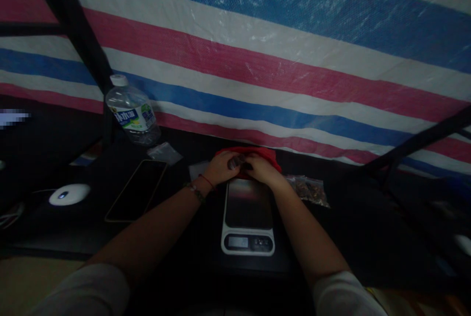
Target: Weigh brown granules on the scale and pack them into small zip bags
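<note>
Left hand (221, 169) closed on a small dark item (235, 161), right hand (260, 169) meeting it at the red bag (271, 155).
Which way the item points is too dim to tell, as is whether the right fingers hold anything. Just nearer the camera, the scale (248, 208) runs lengthwise forward, display end closest. Striped sheeting (257, 65) stands close behind the bag; filled packets (312, 191) lie beside the right forearm (305, 227), black table (368, 223) stretching beyond them.

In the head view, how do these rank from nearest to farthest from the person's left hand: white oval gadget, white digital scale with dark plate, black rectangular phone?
1. White digital scale: between the forearms, nearest the left hand.
2. Black rectangular phone: left of that hand.
3. White oval gadget: farther left, past the phone.
</note>
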The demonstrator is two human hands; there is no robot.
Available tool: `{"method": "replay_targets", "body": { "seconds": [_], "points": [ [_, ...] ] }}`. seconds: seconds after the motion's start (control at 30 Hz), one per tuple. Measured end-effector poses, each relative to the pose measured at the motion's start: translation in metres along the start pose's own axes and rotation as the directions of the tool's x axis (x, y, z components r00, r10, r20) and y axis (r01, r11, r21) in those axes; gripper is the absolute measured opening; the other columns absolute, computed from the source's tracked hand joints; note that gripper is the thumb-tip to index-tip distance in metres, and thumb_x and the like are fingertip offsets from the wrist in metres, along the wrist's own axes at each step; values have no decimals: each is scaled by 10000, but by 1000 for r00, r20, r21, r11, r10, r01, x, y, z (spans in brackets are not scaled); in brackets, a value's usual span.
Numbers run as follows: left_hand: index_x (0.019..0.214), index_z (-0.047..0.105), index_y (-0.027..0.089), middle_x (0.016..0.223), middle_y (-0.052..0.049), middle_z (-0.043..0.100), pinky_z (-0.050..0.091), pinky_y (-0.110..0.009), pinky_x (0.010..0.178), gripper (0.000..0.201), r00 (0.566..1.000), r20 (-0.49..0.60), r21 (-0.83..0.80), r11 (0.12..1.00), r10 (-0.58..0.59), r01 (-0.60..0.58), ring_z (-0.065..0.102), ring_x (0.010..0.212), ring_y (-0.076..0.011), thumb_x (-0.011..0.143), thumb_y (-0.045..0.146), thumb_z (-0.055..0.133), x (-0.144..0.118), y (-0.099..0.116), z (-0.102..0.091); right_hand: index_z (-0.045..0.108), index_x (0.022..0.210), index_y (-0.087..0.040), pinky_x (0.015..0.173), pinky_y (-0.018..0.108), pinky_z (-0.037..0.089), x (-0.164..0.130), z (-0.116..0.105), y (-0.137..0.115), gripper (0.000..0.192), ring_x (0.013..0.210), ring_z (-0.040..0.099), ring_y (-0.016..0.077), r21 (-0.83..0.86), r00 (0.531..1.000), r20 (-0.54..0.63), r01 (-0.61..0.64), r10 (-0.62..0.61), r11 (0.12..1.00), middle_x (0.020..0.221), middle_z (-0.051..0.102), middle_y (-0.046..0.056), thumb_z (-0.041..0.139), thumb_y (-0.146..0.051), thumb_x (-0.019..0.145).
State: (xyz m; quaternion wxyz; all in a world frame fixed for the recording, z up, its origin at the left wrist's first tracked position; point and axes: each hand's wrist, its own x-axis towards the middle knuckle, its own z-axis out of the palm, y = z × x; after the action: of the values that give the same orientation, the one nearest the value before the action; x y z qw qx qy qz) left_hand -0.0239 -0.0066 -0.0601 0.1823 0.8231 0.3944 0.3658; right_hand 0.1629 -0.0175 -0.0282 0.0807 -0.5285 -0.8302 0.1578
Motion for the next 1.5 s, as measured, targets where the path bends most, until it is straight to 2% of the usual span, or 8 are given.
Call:
{"method": "replay_targets", "body": {
  "seconds": [0.27,0.6,0.97,1.1,1.17,1.27,1.37,1.5],
  "points": [
    [1072,657,198,1069,-47,702,508,-344,932,350,998,56,-37,999,-20,22,649,999,-215,728,255,632,0,0,1,743,958,-190,877,283,454,1,-9,5,276,952,641,201,-27,997,-47,60,-62,998,998,718,77,597,-54,768],
    [1071,661,189,1047,-61,700,508,-349,929,348,997,81,0,1000,-11,11,649,992,-224,729,233,620,1,1,2,723,869,-191,823,284,464,5,-12,0,165,871,633,173,233,933,-359,54,34,971,908,709,42,604,-113,786],
    [1083,650,175,1060,-81,692,510,-369,915,370,997,81,19,1000,-1,0,645,994,-243,732,293,649,1,-7,7,667,983,-180,876,308,463,2,-10,-18,275,934,611,166,314,929,-354,221,-102,923,985,680,45,533,-62,774],
    [1087,645,183,1069,-69,690,506,-363,924,369,999,38,-20,1000,-9,10,640,1008,-234,731,284,653,1,-9,8,664,1022,-166,907,314,463,2,-12,-14,338,975,614,170,296,907,-416,200,-62,934,1032,683,65,435,-41,808],
    [1075,644,186,1070,-63,688,505,-356,925,354,1000,10,-28,1000,-11,11,636,1013,-227,730,265,652,1,-8,7,674,1004,-157,919,316,457,1,-13,-10,360,987,615,181,222,923,-384,96,-3,970,1027,687,79,406,-20,807],
    [1054,634,175,1056,-67,683,499,-359,929,343,998,-55,-11,1000,-14,14,628,1015,-227,716,227,652,2,-5,5,665,1076,-145,931,334,448,-1,-10,-4,318,1016,615,216,76,975,-216,-36,52,996,1083,675,119,465,-81,837],
    [1059,615,160,1062,-76,673,492,-361,938,363,992,-129,-1,1000,-15,15,618,1022,-226,700,194,655,2,-3,3,611,1203,-147,923,336,454,-1,-2,1,388,1051,609,240,-3,997,-72,-28,28,1000,1180,633,146,597,-184,818],
    [1036,621,165,1046,-71,678,502,-356,916,324,995,-100,-5,1000,-24,23,629,993,-223,717,209,651,1,-3,3,655,1151,-153,900,309,462,3,4,2,368,1023,628,228,-22,999,-54,0,-1,1000,1126,668,128,600,-108,790]
  ]
}}
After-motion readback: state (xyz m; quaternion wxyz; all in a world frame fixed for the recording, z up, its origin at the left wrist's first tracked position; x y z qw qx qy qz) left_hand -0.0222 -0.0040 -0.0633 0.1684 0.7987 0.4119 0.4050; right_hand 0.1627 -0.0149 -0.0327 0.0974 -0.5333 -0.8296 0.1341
